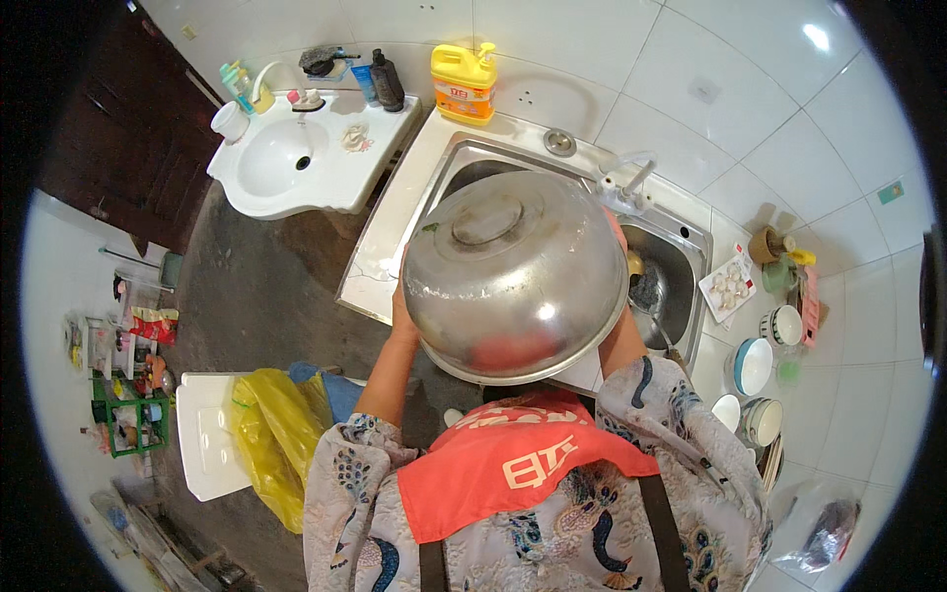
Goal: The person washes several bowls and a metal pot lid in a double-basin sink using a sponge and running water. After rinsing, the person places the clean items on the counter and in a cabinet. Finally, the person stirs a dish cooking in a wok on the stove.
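Note:
A large, shiny metal basin (513, 296) is held up in front of me over the double sink, tipped so its rounded underside and foot ring face me. A small green scrap clings near the ring. My left hand (401, 301) grips the basin's left side, its fingers mostly hidden behind the metal. On the opposite side my right hand (618, 232) holds the edge, with only part of it showing. Behind the basin, the sink (698, 286) is largely covered; its right bowl shows a metal item I cannot make out. The faucet (628, 185) stands just beyond my right hand.
A yellow pump jug (464, 87) stands behind the sink. Bowls (753, 367) and a white tray of pale round items (728, 288) line the right counter. Left are a white washbasin (261, 163) and, lower down, a yellow plastic bag (276, 434) beside a white panel.

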`<action>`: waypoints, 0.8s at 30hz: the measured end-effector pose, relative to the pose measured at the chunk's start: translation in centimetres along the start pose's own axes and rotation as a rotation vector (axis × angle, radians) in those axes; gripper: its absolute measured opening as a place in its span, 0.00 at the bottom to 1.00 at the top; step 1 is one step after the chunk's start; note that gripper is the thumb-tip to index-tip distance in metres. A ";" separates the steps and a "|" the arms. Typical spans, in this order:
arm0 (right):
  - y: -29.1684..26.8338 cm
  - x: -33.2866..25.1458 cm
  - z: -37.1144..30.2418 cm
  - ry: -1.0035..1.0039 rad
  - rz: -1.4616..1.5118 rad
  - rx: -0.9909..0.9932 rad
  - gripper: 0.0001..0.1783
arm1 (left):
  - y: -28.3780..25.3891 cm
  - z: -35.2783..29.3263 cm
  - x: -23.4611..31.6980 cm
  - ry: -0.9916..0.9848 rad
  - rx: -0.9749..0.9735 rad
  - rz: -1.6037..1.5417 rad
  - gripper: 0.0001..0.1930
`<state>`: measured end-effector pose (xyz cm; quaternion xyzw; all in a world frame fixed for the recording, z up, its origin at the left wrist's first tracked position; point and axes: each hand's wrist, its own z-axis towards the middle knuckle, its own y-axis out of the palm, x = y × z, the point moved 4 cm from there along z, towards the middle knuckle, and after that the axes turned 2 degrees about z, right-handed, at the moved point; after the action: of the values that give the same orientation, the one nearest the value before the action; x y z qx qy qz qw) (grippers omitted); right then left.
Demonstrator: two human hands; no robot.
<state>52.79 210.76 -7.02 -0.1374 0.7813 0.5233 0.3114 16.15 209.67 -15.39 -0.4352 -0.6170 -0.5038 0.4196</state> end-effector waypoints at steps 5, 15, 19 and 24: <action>1.1 0.9 -0.1 0.022 0.127 0.036 0.13 | 4.7 -0.1 9.8 0.023 0.065 -0.021 0.23; 4.2 4.9 2.0 0.021 0.421 0.115 0.14 | 12.8 -3.8 17.2 -0.272 0.181 -0.900 0.19; 4.0 7.8 0.9 -0.088 0.410 0.088 0.15 | 12.0 -2.5 18.9 -0.336 0.284 -0.855 0.19; 4.2 8.3 0.0 -0.114 0.412 0.151 0.17 | 13.5 -2.9 20.2 -0.350 0.083 -0.970 0.20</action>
<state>44.19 213.36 -9.17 0.0783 0.8109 0.5229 0.2509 23.94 210.66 7.80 -0.1598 -0.8283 -0.5351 0.0451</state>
